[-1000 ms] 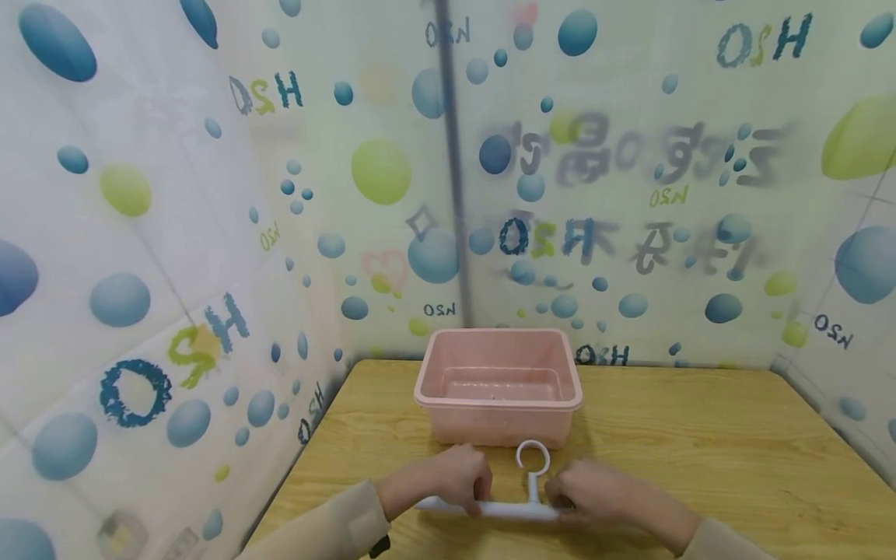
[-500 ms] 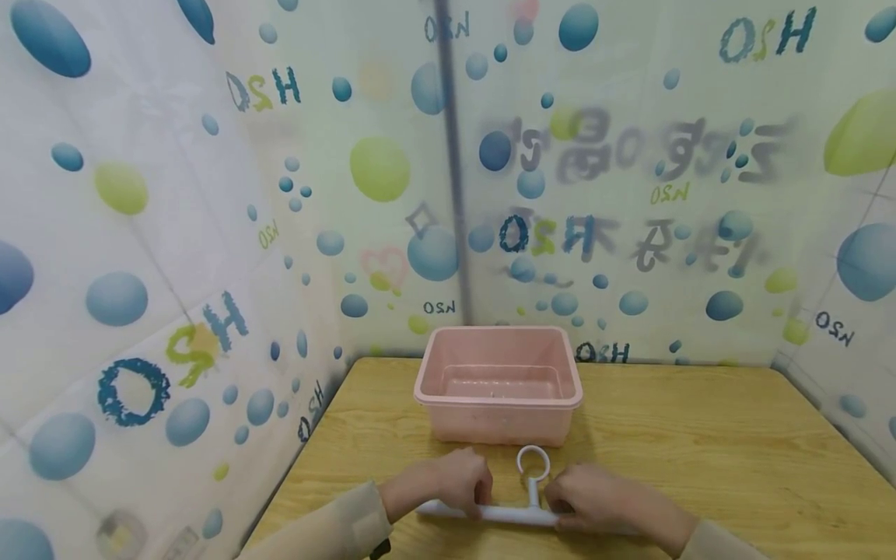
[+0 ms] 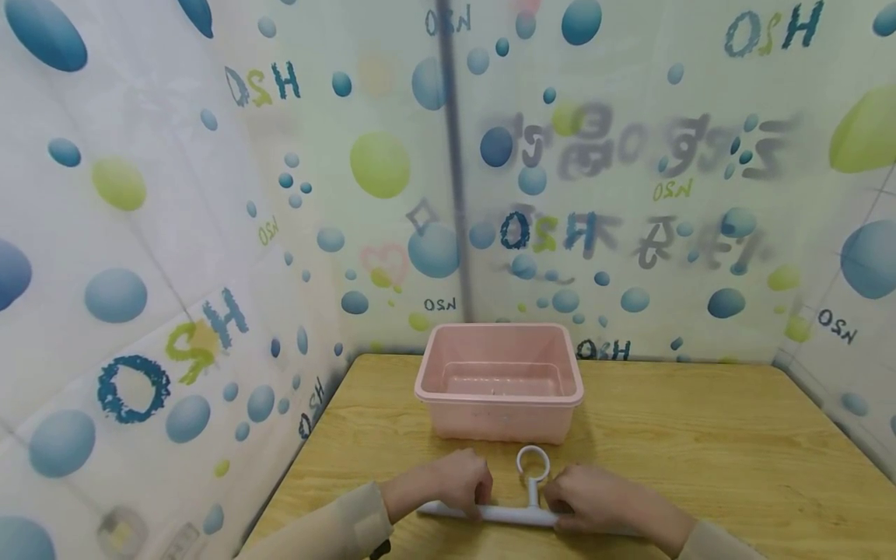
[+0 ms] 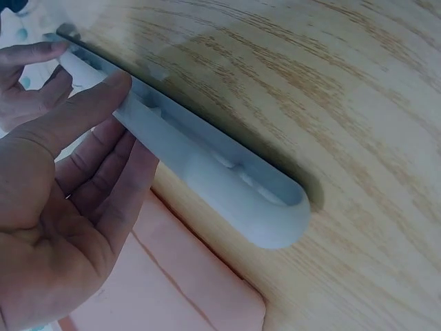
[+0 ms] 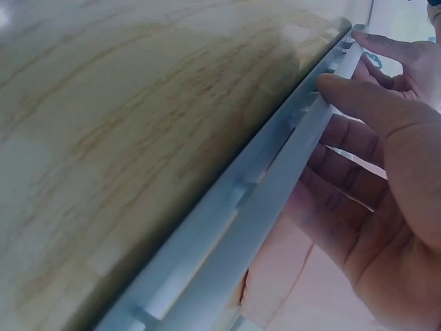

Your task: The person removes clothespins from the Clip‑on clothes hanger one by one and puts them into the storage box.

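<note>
A white plastic hanger (image 3: 514,515) lies crosswise near the front of the table, its round hook (image 3: 533,463) pointing toward the pink basin. My left hand (image 3: 462,481) pinches the bar left of the hook, and my right hand (image 3: 591,496) grips it just right of the hook's stem. In the left wrist view the thumb presses on the hollow, channelled side of the hanger (image 4: 213,186), with the fingers behind it. The right wrist view shows the same kind of hold, the right thumb on the edge of the ribbed bar (image 5: 262,207).
Behind the hands stands a pink rectangular basin (image 3: 500,420) on the wood-grain table (image 3: 686,435). A curtain (image 3: 392,257) printed with bubbles and letters closes off the back and both sides.
The hanger's hook has dropped slightly toward me and the bar sits a touch lower on its right. Both hands keep their hold. The view has tilted slightly downward.
</note>
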The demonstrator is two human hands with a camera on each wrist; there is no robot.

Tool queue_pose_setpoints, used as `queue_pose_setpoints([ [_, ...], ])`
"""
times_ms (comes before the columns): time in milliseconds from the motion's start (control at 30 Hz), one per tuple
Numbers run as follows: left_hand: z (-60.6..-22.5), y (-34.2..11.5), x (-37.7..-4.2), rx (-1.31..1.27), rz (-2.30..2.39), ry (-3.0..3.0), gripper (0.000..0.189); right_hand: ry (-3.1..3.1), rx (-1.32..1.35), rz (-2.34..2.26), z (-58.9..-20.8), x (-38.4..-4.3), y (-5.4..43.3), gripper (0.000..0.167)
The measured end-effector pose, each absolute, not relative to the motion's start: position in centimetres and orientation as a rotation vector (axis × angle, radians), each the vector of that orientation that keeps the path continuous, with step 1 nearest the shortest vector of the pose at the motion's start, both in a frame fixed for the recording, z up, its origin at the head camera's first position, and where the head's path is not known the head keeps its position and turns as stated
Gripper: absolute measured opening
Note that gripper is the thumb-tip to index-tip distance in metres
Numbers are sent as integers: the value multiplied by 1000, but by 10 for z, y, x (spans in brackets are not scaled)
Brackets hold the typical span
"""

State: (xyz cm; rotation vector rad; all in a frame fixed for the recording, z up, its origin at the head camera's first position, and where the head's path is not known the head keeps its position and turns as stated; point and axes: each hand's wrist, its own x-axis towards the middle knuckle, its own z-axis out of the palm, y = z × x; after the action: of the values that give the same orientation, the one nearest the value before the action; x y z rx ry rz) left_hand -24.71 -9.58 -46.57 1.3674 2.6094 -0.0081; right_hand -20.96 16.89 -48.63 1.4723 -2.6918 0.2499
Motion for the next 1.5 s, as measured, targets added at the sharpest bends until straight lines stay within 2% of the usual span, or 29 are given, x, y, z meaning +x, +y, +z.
queue_pose_setpoints([
  [433, -465, -96, -243, 1274, 10, 2597, 14, -2898, 1385, 376, -486, -205, 167, 21],
  [1000, -467, -97, -242, 1315, -55, 2629, 17, -2939, 1285, 406, -492, -208, 170, 21],
  [1300, -451, -98, -241, 1287, -123, 2708, 45, -2865, 1258, 356, -472, -209, 183, 25],
  [1500, -426, -102, -240, 1304, -136, 2692, 41, -2944, 1200, 433, -443, -211, 203, 26],
])
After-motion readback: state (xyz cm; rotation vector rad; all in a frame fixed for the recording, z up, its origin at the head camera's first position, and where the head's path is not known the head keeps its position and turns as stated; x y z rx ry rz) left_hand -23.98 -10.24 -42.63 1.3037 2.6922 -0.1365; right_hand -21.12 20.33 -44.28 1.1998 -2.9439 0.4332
